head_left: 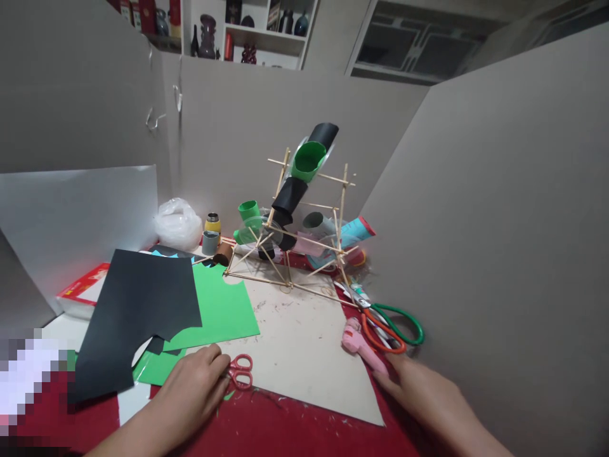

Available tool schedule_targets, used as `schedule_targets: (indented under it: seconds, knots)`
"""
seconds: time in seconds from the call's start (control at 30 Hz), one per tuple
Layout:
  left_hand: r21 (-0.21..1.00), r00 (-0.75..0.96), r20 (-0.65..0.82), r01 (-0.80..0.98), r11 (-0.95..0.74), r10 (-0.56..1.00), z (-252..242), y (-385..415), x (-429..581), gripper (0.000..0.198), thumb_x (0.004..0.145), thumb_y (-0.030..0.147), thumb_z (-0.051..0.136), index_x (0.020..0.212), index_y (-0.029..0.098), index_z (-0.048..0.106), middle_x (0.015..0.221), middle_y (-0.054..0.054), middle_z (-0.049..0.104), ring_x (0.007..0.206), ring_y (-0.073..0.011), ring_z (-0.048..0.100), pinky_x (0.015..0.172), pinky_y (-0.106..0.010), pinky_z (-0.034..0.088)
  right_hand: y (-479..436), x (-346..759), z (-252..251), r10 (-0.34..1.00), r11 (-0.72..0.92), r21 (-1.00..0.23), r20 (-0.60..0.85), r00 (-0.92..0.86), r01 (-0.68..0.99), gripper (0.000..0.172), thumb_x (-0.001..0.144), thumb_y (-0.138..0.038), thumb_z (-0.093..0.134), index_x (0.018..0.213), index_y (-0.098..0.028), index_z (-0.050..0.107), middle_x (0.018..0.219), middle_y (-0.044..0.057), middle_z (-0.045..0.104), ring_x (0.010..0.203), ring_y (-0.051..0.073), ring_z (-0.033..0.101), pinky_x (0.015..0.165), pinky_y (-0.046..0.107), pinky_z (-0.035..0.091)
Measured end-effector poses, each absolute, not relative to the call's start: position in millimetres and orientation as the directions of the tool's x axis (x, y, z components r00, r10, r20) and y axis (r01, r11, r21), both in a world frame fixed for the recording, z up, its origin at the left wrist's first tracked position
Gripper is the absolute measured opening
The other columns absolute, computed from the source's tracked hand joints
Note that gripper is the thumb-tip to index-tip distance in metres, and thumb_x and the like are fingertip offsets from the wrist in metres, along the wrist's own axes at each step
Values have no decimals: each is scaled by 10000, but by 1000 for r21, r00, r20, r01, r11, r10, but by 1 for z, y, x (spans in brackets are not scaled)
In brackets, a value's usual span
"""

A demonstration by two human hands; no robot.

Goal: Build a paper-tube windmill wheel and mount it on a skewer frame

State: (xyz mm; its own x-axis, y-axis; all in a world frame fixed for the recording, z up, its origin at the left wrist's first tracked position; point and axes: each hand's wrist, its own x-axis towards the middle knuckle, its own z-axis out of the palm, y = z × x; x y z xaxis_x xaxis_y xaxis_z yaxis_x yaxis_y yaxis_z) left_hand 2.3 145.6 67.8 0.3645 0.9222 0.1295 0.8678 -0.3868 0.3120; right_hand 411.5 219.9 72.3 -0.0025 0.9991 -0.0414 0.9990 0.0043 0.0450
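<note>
My left hand (193, 387) rests low at the front of the red table, fingers curled beside small red-handled scissors (240, 371), touching their handles. My right hand (419, 390) lies at the front right, its fingertips at the rear end of a pink glue gun (361, 346); the fingers are mostly hidden. Behind them stands a frame of wooden sticks (304, 241) carrying green and black paper tubes (307, 162). A beige cardboard sheet (304, 343) lies under the frame.
Black paper (137, 311) and green paper (223, 311) lie left of the cardboard. Green- and orange-handled scissors (394, 327) sit by the glue gun. A white plastic bag (178, 223), small bottles (212, 231) and a red-white packet (83, 289) stand at the back left. Grey partition boards enclose the table.
</note>
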Motion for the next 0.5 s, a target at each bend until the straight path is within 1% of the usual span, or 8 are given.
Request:
schedule_targets:
  seconds: [0.07, 0.13, 0.17, 0.23, 0.3, 0.33, 0.4, 0.5]
  knots:
    - [359, 371, 149, 843, -400, 917, 79, 141, -1, 227, 946, 256, 435, 1057, 242, 633, 1023, -81, 676, 888, -230, 650, 776, -368, 528, 218, 415, 87, 1000, -15, -40, -23, 14, 999, 281, 876, -493, 486, 862, -315, 702, 895, 105, 768, 773, 314, 730, 579, 351, 485]
    - [410, 385, 229, 795, -447, 894, 98, 139, -4, 285, 937, 292, 466, 1188, 276, 599, 1135, -83, 680, 982, -239, 653, 842, -384, 533, 220, 413, 109, 998, 1, -105, 69, 6, 994, 338, 860, -521, 468, 913, -306, 724, 881, 91, 770, 781, 323, 727, 586, 354, 487]
    - [433, 391, 283, 763, -480, 876, 111, 141, -5, 326, 932, 316, 481, 1243, 287, 573, 1183, -83, 674, 1026, -242, 648, 876, -390, 530, 223, 410, 122, 992, 9, -134, 128, 8, 991, 374, 850, -542, 463, 903, -289, 733, 836, 87, 769, 728, 317, 722, 567, 350, 478]
    - [471, 389, 397, 691, -548, 831, 143, 155, -4, 399, 920, 361, 511, 1313, 298, 530, 1231, -77, 667, 1083, -242, 637, 924, -400, 519, 234, 399, 151, 951, 76, -245, 309, 4, 967, 375, 840, -530, 477, 877, -265, 740, 879, 80, 774, 756, 295, 716, 604, 342, 491]
    - [533, 377, 397, 648, -544, 837, 178, 184, 3, 463, 903, 399, 549, 1348, 282, 505, 1205, -76, 679, 1060, -233, 650, 908, -400, 528, 254, 384, 179, 874, 190, -364, 485, 12, 912, 333, 825, -459, 514, 859, -219, 741, 846, 94, 771, 753, 275, 710, 666, 341, 507]
    - [556, 353, 416, 630, -542, 838, 194, 204, 9, 480, 892, 412, 562, 1345, 263, 510, 1199, -86, 679, 1070, -238, 646, 921, -413, 521, 266, 377, 191, 849, 217, -384, 528, 20, 897, 337, 848, -434, 499, 904, -206, 739, 874, 95, 772, 790, 261, 708, 699, 329, 512]
    - [577, 271, 525, 583, -571, 807, 223, 251, 23, 569, 856, 434, 591, 1367, 207, 486, 1229, -135, 654, 1120, -263, 624, 951, -444, 498, 293, 363, 213, 814, 240, -407, 579, 45, 881, 356, 894, -409, 477, 1000, -178, 727, 966, 101, 767, 869, 246, 701, 760, 314, 512]
    - [588, 105, 607, 608, -534, 788, 252, 319, 44, 791, 795, 470, 664, 1453, 142, 372, 1318, -219, 582, 1204, -308, 571, 1005, -471, 445, 333, 344, 237, 779, 236, -429, 619, 94, 872, 373, 919, -356, 484, 1142, -129, 681, 1088, 125, 741, 975, 255, 683, 828, 317, 503]
